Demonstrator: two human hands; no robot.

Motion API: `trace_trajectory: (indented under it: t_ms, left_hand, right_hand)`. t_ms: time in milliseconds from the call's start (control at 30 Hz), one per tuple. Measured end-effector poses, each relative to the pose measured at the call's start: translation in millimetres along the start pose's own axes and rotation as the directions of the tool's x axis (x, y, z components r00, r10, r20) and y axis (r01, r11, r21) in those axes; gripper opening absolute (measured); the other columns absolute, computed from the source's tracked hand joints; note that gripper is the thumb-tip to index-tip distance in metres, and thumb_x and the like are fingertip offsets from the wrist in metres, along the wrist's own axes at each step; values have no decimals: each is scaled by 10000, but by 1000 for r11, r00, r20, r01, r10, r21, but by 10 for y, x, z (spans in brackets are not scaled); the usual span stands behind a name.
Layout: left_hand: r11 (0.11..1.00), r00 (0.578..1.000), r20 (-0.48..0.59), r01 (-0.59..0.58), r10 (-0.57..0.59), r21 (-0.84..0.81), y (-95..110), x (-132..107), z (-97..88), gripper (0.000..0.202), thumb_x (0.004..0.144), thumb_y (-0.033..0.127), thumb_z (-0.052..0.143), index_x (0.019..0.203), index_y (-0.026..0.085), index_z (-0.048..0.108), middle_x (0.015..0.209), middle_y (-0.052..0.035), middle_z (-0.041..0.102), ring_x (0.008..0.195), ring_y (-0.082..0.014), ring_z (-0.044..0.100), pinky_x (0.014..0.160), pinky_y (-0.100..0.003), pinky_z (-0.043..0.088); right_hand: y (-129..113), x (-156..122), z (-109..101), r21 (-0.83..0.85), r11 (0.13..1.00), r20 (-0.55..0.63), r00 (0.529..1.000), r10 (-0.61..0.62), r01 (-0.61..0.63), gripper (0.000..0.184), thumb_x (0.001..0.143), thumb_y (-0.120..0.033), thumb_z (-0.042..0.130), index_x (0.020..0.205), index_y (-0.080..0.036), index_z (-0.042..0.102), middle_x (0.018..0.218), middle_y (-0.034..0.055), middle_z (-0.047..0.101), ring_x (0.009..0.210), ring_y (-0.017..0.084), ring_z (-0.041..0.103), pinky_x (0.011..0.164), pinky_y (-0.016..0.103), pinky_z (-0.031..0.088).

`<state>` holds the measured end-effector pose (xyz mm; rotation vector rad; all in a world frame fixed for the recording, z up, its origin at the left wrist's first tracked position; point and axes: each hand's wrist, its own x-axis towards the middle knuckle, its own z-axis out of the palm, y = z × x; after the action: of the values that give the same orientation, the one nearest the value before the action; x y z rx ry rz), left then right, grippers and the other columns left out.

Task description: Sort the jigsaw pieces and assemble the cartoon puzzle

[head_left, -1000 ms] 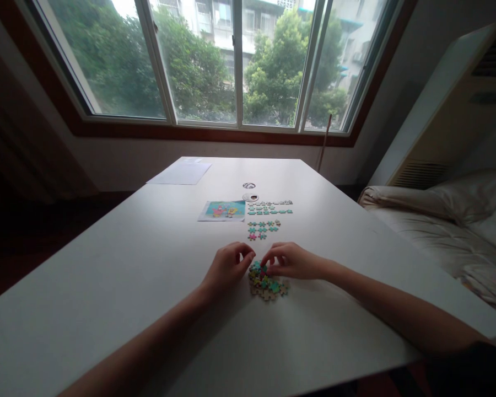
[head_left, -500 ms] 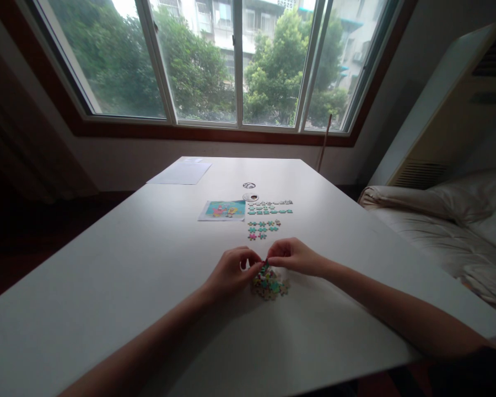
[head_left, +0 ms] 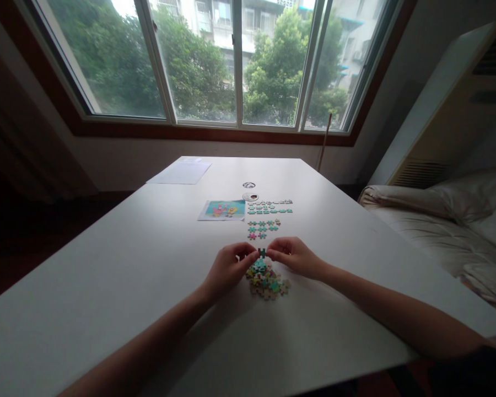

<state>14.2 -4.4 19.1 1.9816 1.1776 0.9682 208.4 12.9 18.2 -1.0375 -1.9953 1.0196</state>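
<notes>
Apparently, both hands (head_left: pixel 232 264) (head_left: pixel 296 256) pinch one dark puzzle piece (head_left: pixel 262 252).

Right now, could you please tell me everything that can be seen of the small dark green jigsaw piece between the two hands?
The small dark green jigsaw piece looks flat and stiff, perhaps cardboard, with notches in its top and bottom edges. It seems to be held up with its face towards the camera, just beyond the multicoloured heap of loose jigsaw pieces. Fingertips of the left hand and right hand pinch its opposite sides. Any printed detail is too small to tell.
</notes>
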Motion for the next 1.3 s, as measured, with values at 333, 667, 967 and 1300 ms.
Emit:
trace_trajectory:
  t_ms: [333,667,967,1300]
  left_hand:
    - [999,999,-46,30,-29,26,-8,8,-16,249,799,346,513,727,147,645,637,-12,614,585,-129,507,538,-221,371]
    - [996,997,-66,54,-49,70,-60,28,-20,253,790,348,508,722,149,649,636,-10,614,586,-132,521,551,-230,371]
    - [995,997,-67,51,-45,86,-78,19,-28,253,792,351,503,718,155,645,631,-3,610,581,-128,511,546,-228,367]
    - [994,996,-74,56,-49,93,-89,28,-23,251,787,346,499,716,157,648,632,-5,618,569,-124,501,541,-229,367]
  right_hand:
    - [-5,38,-128,-147,989,-208,977,-52,21,311,812,-432,507,742,-142,592,633,4,548,582,96,432,536,225,342]
    - [71,66,-214,-191,980,-264,959,-106,56,317,827,-438,483,742,-148,581,633,2,531,580,99,425,565,234,355]
    - [91,72,-269,-293,955,-298,946,-131,41,311,836,-429,466,765,-157,599,649,11,568,604,110,461,566,227,361]
    - [402,178,-497,-442,887,-303,953,-5,-136,211,777,-297,502,698,-146,627,619,12,593,574,119,498,561,239,355]
